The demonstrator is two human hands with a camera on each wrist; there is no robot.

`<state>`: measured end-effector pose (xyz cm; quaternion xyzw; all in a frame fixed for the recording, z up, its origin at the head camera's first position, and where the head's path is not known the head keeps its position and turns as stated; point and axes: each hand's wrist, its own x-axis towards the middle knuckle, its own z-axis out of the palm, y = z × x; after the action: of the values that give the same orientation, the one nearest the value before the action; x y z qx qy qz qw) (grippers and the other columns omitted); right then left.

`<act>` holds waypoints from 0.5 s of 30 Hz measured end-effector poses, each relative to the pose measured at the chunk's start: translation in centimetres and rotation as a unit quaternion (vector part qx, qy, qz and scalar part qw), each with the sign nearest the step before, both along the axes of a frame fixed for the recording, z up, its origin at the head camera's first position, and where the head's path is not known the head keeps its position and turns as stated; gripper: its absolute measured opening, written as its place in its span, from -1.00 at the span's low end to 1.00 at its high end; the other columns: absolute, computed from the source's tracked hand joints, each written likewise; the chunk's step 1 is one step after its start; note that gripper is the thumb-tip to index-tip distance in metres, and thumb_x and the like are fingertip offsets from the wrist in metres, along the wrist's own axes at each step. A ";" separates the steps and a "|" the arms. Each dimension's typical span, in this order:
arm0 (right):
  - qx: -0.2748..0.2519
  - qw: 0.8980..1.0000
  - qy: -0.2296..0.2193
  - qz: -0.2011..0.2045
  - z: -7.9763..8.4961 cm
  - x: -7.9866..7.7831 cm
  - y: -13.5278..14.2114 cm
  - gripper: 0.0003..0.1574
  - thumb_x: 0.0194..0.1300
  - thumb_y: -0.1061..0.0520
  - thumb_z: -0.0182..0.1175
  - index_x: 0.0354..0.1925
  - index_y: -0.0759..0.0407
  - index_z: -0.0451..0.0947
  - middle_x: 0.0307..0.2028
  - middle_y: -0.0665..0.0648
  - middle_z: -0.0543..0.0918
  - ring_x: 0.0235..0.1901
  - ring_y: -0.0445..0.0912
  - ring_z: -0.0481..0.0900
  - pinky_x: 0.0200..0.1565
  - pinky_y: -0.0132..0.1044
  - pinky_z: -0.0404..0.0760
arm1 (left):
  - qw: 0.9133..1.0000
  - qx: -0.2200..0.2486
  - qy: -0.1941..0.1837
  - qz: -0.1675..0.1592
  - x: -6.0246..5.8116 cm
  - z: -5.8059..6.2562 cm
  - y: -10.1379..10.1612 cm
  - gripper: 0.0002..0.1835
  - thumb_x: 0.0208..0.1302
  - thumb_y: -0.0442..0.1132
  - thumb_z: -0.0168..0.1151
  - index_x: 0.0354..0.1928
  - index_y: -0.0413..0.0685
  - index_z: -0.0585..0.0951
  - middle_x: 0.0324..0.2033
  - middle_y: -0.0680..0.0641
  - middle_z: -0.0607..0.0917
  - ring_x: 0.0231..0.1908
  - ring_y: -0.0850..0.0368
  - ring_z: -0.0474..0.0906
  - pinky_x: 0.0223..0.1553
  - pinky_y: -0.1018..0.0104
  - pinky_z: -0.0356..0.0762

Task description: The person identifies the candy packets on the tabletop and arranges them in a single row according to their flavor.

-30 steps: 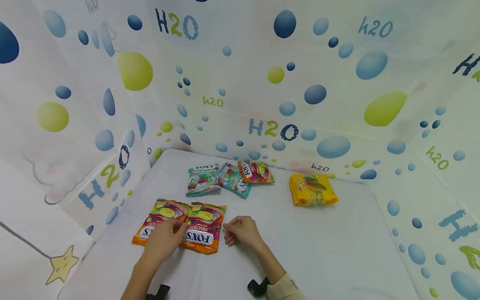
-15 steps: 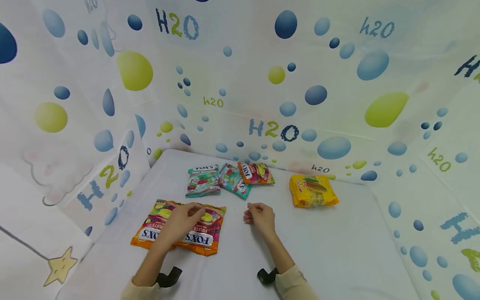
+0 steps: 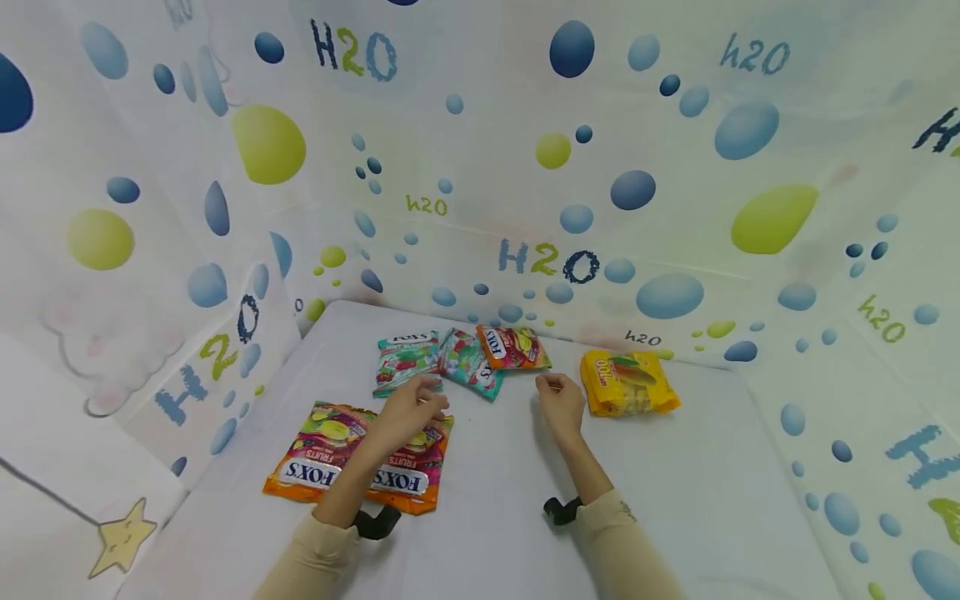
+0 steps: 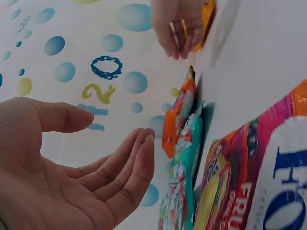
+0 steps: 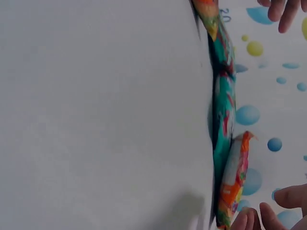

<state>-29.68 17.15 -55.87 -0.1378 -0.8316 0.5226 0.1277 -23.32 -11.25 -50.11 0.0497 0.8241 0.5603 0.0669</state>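
Note:
My left hand (image 3: 408, 412) is over the right-hand orange candy bag (image 3: 412, 480), just in front of the left teal candy bag (image 3: 393, 354). Nothing is between its thumb and fingers in the left wrist view. A matching orange candy bag (image 3: 315, 446) lies against the first on its left. My right hand (image 3: 561, 404) is raised, fingers loosely bent and holding nothing. It lies between a small orange candy bag (image 3: 517, 348) and a yellow candy bag (image 3: 626, 383). The small orange bag overlaps a second teal candy bag (image 3: 467, 360), whose upper right part is hidden.
All the bags lie on a white-covered table (image 3: 495, 500). A white curtain (image 3: 480, 167) printed with blue and green drops stands behind the table and along both sides. Black wrist mounts (image 3: 377, 522) show below both hands.
Both hands have moved forward and to the right, the left one leaving the front orange bags and the right one nearing the yellow bag. The bags appear to lie as before.

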 end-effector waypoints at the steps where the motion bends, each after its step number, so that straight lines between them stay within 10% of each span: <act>1: 0.005 1.000 0.002 0.000 0.2 -0.5 0.4 -0.70 0.47 0.02 0.28 -0.06 0.23 0.72 -0.15 0.20 0.76 -0.12 0.06 0.66 -0.05 -0.11 0.64 | 1.000 0.003 0.000 0.000 -0.4 -0.1 0.4 -0.43 0.51 -0.06 0.23 0.42 -0.18 0.43 -0.07 -0.15 0.75 -0.09 -0.19 0.75 -0.03 -0.04 0.72; 15: 0.037 0.998 -0.009 0.042 2.4 -6.4 2.2 -0.63 0.54 -0.01 0.19 0.09 0.23 0.63 0.02 0.25 0.69 -0.03 0.11 0.63 0.07 -0.04 0.66 | 0.999 0.036 -0.022 0.004 -5.6 -2.2 6.3 -0.34 0.46 -0.15 0.16 0.47 -0.35 0.32 0.00 -0.25 0.73 -0.13 -0.12 0.75 0.02 -0.05 0.69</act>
<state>-36.05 19.36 -53.49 -0.1024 -0.8564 0.4955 0.1029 -28.87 -4.95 -52.30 0.0364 0.8021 0.5907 0.0803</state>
